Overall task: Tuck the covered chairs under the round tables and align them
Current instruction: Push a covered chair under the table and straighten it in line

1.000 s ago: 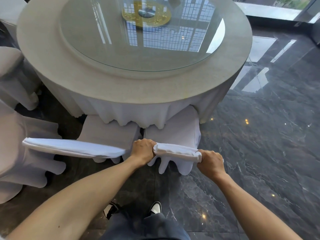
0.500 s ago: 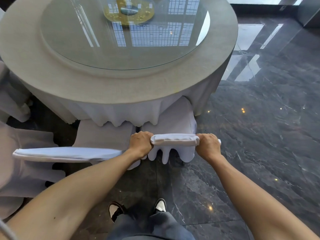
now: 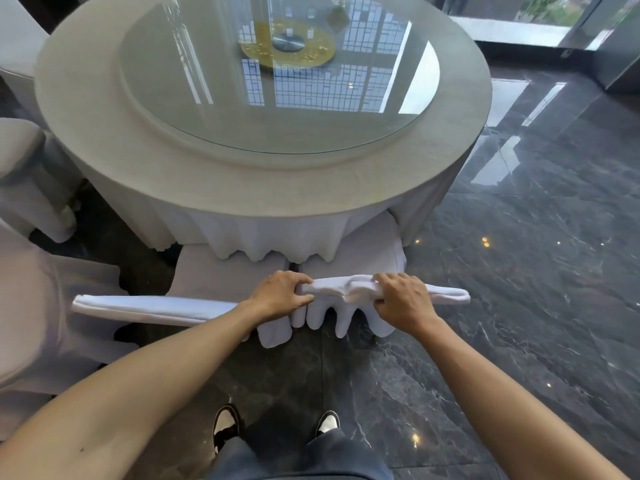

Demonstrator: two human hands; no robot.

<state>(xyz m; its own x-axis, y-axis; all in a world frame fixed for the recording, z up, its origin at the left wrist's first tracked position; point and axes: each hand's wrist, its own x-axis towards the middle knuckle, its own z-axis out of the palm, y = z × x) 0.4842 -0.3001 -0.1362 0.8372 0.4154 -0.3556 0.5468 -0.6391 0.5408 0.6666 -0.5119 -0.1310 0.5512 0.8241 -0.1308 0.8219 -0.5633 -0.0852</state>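
A round table with a pale cloth and a glass turntable fills the upper view. Two white-covered chairs stand side by side at its near edge, their seats partly under the hanging cloth. The left chair's back rail runs left of my hands. My left hand is closed over the left end of the right chair's back rail, right where it meets the left chair's rail. My right hand grips the same rail near its middle, and the cover bunches between my hands.
More white-covered chairs stand on the left and far left, close to the table. Dark polished marble floor stretches to the right. A glass wall runs along the far right. My shoes are below the chairs.
My right hand has slid left from the right end of the chair's back rail toward its middle, bunching the cover. The rail now lies more level with the table edge.
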